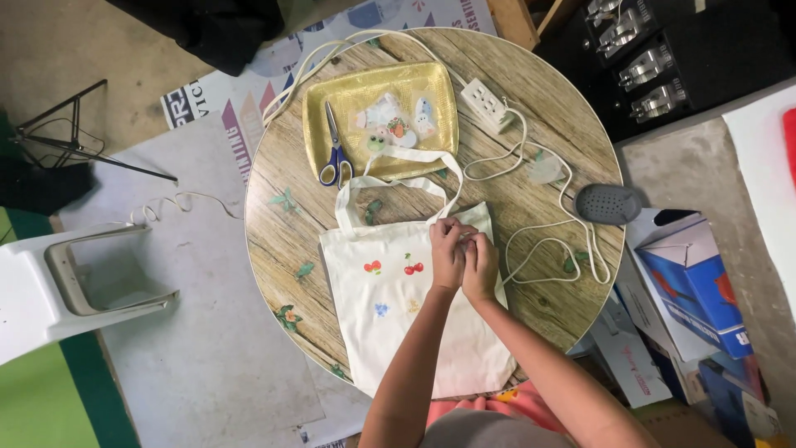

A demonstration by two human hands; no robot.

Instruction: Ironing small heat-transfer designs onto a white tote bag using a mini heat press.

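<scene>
A cream tote bag [398, 315] lies flat on the round wooden table [539, 191], with small colourful patches on its front: red ones and a blue one. My left hand [448, 253] and my right hand [480, 265] are pressed together at the bag's upper right edge, fingers curled around something small that I cannot make out. The bag's handles [390, 178] reach onto a gold tray [319, 124]. On that tray lie blue-handled scissors [334, 149] and several small patches in clear packets [394, 123].
A white power strip [487, 104] with its cord looping across the table sits at the right. A small grey iron [608, 203] rests at the right rim. A white plastic chair [58, 282] stands left; boxes [696, 282] lie right of the table.
</scene>
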